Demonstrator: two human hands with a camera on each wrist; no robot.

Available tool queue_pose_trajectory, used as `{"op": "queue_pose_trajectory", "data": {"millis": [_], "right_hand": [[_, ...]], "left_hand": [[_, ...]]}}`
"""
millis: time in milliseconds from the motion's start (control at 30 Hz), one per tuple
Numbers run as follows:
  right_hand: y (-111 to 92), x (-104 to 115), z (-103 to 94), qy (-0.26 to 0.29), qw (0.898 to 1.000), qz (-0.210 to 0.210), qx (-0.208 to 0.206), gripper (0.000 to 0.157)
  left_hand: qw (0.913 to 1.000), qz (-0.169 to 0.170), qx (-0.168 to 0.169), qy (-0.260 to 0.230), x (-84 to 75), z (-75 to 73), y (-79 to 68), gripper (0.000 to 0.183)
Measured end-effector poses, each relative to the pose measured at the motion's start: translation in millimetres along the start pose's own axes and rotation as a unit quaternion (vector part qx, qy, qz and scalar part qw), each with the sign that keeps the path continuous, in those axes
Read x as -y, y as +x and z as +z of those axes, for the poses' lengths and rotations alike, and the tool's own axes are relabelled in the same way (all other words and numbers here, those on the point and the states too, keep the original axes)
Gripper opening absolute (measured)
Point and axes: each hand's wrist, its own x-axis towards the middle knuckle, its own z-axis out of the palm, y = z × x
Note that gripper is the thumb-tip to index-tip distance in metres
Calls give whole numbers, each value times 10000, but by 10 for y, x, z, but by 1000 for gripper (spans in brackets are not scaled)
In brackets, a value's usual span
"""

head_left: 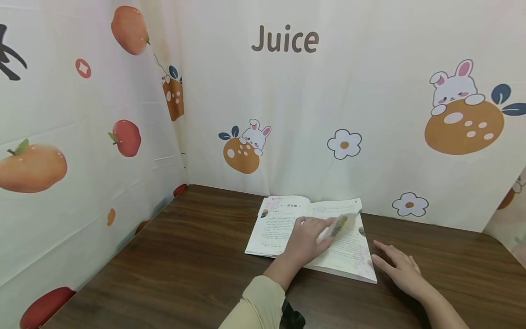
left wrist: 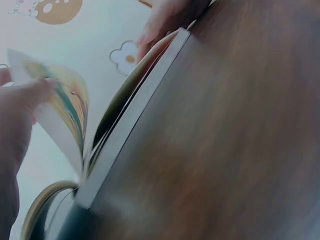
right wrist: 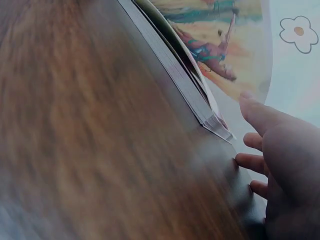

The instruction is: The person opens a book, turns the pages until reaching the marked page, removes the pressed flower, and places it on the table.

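One book (head_left: 283,224), left hand (head_left: 305,238) covering part, raised page (head_left: 340,225) blurred

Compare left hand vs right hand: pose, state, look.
Left hand pinches a lifted page; right hand holds nothing.
Left hand is over the open book; right hand is beside its right edge.
Left hand's forearm shows a sleeve; right hand's visible forearm is bare.
Both hands are bare.

Dark wood surface (head_left: 172,265) below the left grip (head_left: 306,237), pale printed backdrop (head_left: 378,82) behind it. Juice lettering (head_left: 285,39) sits way up above that grip, fruit prints (head_left: 127,138) off to its left.
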Motion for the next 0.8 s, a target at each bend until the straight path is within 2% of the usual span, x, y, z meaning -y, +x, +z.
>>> {"op": "queue_pose_trajectory", "data": {"millis": [133, 300, 567, 800], "right_hand": [[-2, 4, 0, 0, 10000, 67, 44, 60], [-5, -10, 3, -37, 9999, 100, 59, 61], [-10, -40, 16, -80, 9999, 72, 41, 60], [5, -44, 22, -86, 9999, 46, 24, 60]], "left_hand": [[9976, -381, -480, -334, 113, -57, 21, 63], [9947, -756, -556, -418, 247, -110, 30, 74], [9958, -769, -488, 45, 404, -196, 33, 42], [9921, -788, -958, -187, 591, -329, 37, 16]]}}
